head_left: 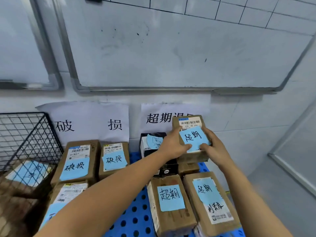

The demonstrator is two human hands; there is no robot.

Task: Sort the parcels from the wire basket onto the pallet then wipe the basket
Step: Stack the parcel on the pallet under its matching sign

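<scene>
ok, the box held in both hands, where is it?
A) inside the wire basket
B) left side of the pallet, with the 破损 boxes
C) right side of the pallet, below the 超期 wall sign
C: the left hand and right hand grip the box at the right rear of the pallet, just below the 超期 wall sign. Its own blue note also reads 超期.

Matt cardboard parcels (171,219) with paper notes (171,197) — metal wire basket (34,134), smooth perforated plastic pallet (135,218)
</scene>
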